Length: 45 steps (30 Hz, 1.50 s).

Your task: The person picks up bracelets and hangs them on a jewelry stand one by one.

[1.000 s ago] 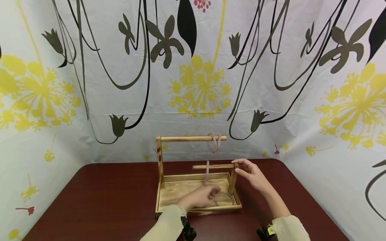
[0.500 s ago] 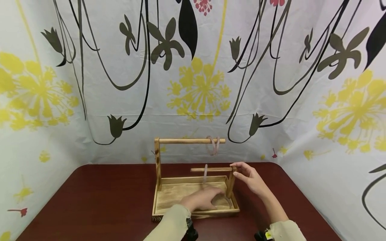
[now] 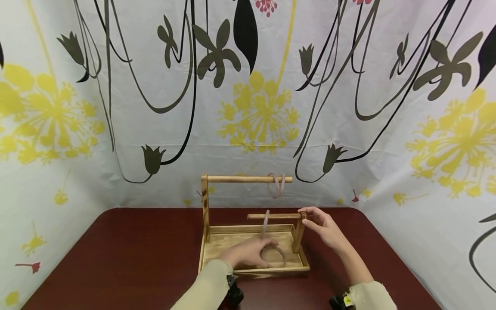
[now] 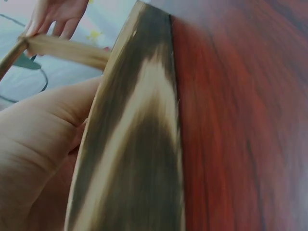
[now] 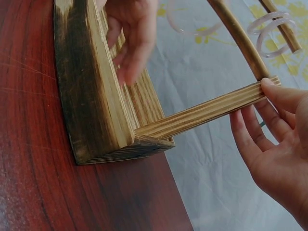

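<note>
A wooden bangle stand (image 3: 283, 272) has a shallow tray base, a tall post with a rod at left and a shorter post (image 5: 207, 111) with a rod at right. Inside the tray, my left hand (image 3: 248, 253) has its thumb and fingers at the left side of a clear bangle (image 3: 285, 258). The wrist views hide that bangle. My right hand (image 3: 327, 230) pinches the top of the short post between thumb and fingers, as the right wrist view shows. One pale bangle (image 3: 265, 224) hangs on the lower rod, just beyond my left hand.
Two pinkish bangles (image 3: 282, 186) hang near the free end of the upper rod (image 3: 240, 178). The stand rests on a dark red table (image 3: 147, 254), before a white cloth (image 3: 248, 129) printed with flowers.
My left hand went right over the bangle in the tray, then came back left, and the bangle has shifted left with it. The right hand stays on the post.
</note>
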Each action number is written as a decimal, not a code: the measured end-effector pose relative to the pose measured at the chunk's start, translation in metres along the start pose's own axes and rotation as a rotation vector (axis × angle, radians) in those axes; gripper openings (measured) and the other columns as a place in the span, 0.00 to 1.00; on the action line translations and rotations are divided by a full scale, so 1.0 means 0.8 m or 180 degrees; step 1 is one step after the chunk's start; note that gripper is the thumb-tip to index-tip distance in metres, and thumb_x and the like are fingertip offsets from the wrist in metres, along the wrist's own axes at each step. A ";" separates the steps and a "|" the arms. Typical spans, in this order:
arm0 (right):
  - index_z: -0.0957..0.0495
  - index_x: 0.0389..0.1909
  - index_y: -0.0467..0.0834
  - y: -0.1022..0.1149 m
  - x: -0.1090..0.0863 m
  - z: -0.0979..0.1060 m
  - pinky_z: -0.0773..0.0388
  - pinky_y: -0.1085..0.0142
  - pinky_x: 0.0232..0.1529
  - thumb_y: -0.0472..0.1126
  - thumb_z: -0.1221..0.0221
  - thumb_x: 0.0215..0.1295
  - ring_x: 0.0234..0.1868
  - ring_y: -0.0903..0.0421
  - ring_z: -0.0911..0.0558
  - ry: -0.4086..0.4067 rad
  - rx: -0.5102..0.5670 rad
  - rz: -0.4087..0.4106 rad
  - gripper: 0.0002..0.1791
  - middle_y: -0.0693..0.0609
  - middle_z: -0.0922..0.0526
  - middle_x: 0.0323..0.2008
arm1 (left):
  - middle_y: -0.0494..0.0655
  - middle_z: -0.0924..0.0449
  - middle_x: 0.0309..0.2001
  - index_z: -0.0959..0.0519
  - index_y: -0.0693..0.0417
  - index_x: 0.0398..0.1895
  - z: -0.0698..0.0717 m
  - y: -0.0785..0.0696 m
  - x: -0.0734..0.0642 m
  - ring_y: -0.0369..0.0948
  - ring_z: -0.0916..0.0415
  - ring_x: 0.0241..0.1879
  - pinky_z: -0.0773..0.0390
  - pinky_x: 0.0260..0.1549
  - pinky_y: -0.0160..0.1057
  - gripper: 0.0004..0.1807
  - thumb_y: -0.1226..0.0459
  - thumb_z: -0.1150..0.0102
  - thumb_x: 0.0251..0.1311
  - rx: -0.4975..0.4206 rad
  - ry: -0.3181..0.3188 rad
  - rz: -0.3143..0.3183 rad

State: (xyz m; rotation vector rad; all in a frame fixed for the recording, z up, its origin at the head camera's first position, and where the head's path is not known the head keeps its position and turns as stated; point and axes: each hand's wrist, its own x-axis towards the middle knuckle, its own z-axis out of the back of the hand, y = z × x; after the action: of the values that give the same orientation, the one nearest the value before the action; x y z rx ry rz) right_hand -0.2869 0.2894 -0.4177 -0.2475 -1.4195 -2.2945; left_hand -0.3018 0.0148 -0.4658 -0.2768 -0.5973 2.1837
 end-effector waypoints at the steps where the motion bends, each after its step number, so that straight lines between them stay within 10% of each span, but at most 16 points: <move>1: 0.26 0.59 0.35 0.000 0.000 0.001 0.24 0.74 0.48 0.38 0.43 0.72 0.50 0.72 0.22 0.0014 -0.0007 0.0007 0.18 0.63 0.21 0.51 | 0.41 0.25 0.64 0.28 0.48 0.68 0.003 0.002 -0.004 0.36 0.26 0.61 0.24 0.58 0.33 0.34 0.56 0.28 0.57 -0.0044 0.0011 0.0030; 9: 0.27 0.58 0.30 0.005 0.003 0.004 0.24 0.74 0.46 0.35 0.43 0.72 0.48 0.70 0.22 0.0023 0.0036 0.0120 0.18 0.61 0.21 0.50 | 0.46 0.24 0.62 0.28 0.51 0.68 0.029 0.021 -0.039 0.41 0.23 0.55 0.21 0.52 0.38 0.37 0.58 0.27 0.54 -0.0663 0.0022 0.0297; 25: 0.26 0.58 0.31 0.004 -0.002 0.002 0.24 0.75 0.46 0.33 0.43 0.71 0.48 0.71 0.22 0.0050 0.0100 0.0195 0.17 0.62 0.21 0.49 | 0.58 0.29 0.68 0.34 0.58 0.71 0.058 0.061 -0.088 0.58 0.32 0.67 0.28 0.65 0.56 0.37 0.58 0.31 0.61 -0.1590 -0.0657 0.0349; 32: 0.28 0.58 0.29 0.003 0.001 0.002 0.24 0.75 0.46 0.33 0.44 0.71 0.49 0.71 0.22 0.0083 0.0094 0.0230 0.18 0.62 0.21 0.49 | 0.60 0.31 0.69 0.34 0.57 0.71 0.061 0.071 -0.093 0.60 0.33 0.67 0.30 0.65 0.59 0.35 0.59 0.33 0.63 -0.1836 -0.1109 0.0404; 45: 0.27 0.58 0.29 0.005 0.002 0.001 0.24 0.75 0.47 0.35 0.43 0.72 0.48 0.71 0.22 0.0046 0.0053 0.0129 0.18 0.62 0.22 0.50 | 0.60 0.34 0.72 0.37 0.59 0.73 0.063 0.070 -0.091 0.59 0.36 0.70 0.30 0.66 0.58 0.36 0.60 0.35 0.65 -0.2101 -0.1365 0.0388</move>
State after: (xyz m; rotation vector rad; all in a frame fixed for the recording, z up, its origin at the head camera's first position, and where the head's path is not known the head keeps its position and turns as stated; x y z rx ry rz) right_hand -0.2865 0.2885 -0.4138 -0.2517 -1.4133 -2.2467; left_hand -0.3135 -0.0881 -0.4510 -0.1859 -1.5799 2.1080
